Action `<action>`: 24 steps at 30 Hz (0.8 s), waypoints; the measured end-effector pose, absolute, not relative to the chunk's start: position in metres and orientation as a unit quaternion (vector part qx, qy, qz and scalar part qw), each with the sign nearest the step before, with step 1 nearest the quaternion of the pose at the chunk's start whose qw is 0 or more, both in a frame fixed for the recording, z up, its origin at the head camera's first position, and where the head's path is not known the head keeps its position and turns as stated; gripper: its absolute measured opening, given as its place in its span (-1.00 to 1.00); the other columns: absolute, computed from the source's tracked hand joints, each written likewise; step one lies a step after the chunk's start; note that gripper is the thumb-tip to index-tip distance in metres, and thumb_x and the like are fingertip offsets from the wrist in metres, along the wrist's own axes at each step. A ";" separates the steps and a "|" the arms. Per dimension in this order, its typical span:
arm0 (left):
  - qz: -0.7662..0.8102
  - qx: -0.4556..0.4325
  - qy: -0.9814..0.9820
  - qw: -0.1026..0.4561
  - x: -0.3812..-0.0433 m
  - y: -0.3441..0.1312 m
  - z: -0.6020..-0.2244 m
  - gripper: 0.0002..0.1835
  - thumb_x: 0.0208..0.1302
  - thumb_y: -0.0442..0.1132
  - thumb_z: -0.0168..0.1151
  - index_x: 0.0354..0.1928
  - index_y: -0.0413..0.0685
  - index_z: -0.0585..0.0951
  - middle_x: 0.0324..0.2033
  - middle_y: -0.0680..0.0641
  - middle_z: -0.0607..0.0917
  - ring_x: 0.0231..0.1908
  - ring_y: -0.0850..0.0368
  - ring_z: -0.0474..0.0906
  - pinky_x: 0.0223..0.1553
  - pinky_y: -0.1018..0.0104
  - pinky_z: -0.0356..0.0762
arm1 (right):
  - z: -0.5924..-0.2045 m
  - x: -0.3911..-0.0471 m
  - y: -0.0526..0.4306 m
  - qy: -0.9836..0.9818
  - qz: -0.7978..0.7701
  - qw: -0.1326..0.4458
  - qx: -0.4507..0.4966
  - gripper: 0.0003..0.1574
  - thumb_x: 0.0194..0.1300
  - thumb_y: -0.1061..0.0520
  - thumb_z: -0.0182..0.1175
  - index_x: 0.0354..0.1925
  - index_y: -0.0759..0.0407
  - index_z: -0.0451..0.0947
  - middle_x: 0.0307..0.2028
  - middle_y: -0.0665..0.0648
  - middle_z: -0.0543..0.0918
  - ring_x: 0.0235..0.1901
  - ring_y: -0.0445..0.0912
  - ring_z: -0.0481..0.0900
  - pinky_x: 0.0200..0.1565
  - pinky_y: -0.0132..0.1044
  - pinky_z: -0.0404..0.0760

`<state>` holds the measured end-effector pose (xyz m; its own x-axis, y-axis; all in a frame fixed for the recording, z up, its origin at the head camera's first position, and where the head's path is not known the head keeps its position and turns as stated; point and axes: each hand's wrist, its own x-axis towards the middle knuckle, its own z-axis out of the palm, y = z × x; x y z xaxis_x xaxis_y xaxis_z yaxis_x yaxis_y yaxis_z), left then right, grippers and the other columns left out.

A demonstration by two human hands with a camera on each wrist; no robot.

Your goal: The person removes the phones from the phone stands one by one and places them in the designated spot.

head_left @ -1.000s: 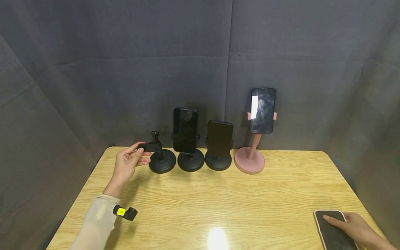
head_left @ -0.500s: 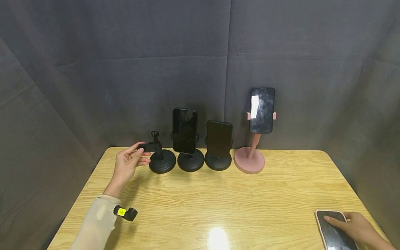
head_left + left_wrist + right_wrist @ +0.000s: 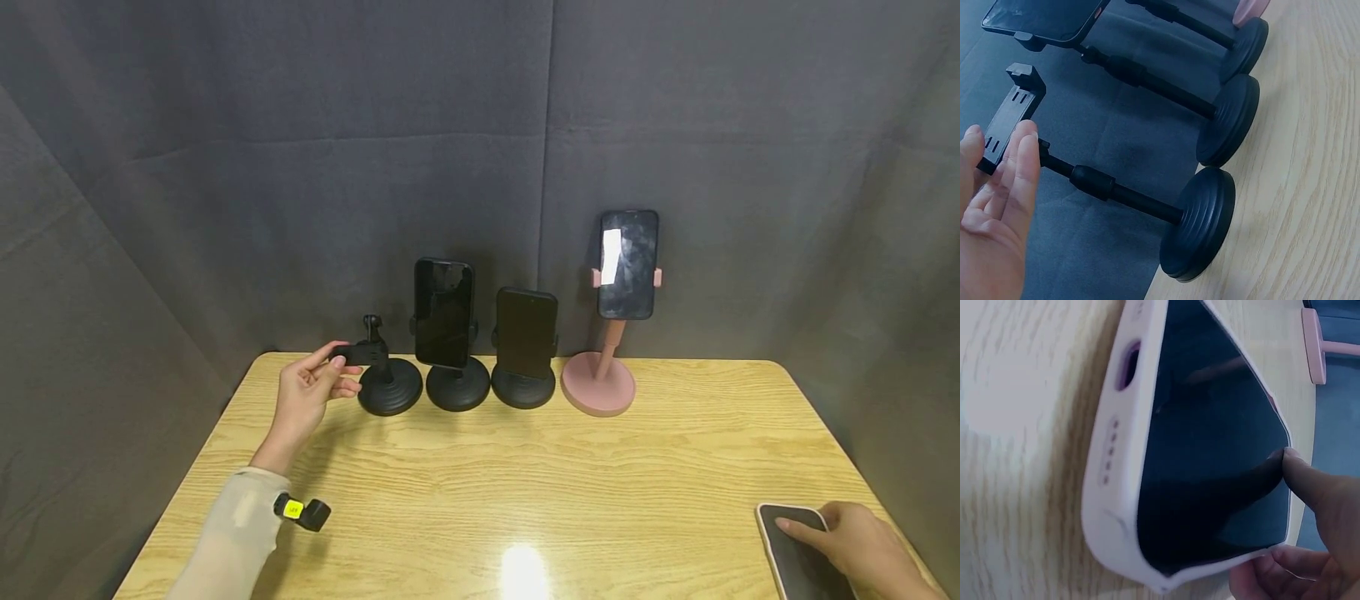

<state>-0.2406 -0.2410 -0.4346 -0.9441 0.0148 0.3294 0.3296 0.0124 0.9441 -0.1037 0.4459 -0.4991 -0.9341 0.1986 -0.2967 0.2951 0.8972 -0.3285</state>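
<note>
An empty black phone stand point(image 3: 390, 387) is the leftmost of a row at the back of the table. My left hand point(image 3: 307, 392) pinches its clamp point(image 3: 358, 353) between thumb and fingers. In the left wrist view the clamp point(image 3: 1011, 115) lies against my fingers point(image 3: 1019, 162), and the stand's ribbed round base point(image 3: 1200, 225) rests on the wood. At the near right corner my right hand point(image 3: 855, 546) holds a phone in a pale pink case point(image 3: 795, 558). One fingertip point(image 3: 1297, 469) is on the phone's dark screen point(image 3: 1210, 444), other fingers curl under its edge, and it looks tilted off the table.
Two more black stands hold dark phones point(image 3: 444, 312) point(image 3: 527, 333). A pink stand point(image 3: 598, 385) carries a phone higher up point(image 3: 628, 265). The wooden table point(image 3: 525, 467) is bounded by a dark curtain point(image 3: 300, 167) behind and at both sides.
My right hand has slid a little further over the phone at the near right corner. My left hand and the stands have stayed put.
</note>
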 end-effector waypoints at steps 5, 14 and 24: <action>-0.696 -0.120 -0.698 0.117 -0.240 -0.240 -0.435 -0.60 0.54 -0.25 0.08 0.27 -0.36 0.47 -0.36 0.19 0.81 -0.46 0.35 0.75 -0.32 0.48 0.72 | -0.496 -0.101 0.443 0.971 -0.174 0.113 0.119 -0.23 0.29 -0.46 0.21 -0.61 0.13 0.30 -0.65 -0.06 0.29 -0.57 -0.14 0.31 -0.48 -0.30 0.26; -0.678 -0.104 -0.716 0.128 -0.237 -0.237 -0.435 -0.57 0.56 -0.22 0.04 0.28 -0.42 0.45 -0.35 0.22 0.79 -0.45 0.37 0.74 -0.34 0.48 0.72 | -0.496 -0.104 0.446 0.972 -0.161 0.130 0.108 0.05 0.26 -0.46 0.25 -0.08 0.60 0.53 -0.23 0.44 0.69 -0.31 0.13 0.67 -0.27 0.09 0.63; -0.661 -0.086 -0.734 0.130 -0.225 -0.239 -0.440 -0.55 0.57 -0.22 0.03 0.25 -0.50 0.47 -0.29 0.27 0.77 -0.40 0.37 0.73 -0.33 0.45 0.73 | -0.497 -0.105 0.451 0.966 -0.171 0.153 0.118 0.11 0.34 -0.48 0.13 -0.03 0.67 0.48 -0.20 0.49 0.68 -0.26 0.19 0.69 -0.25 0.08 0.64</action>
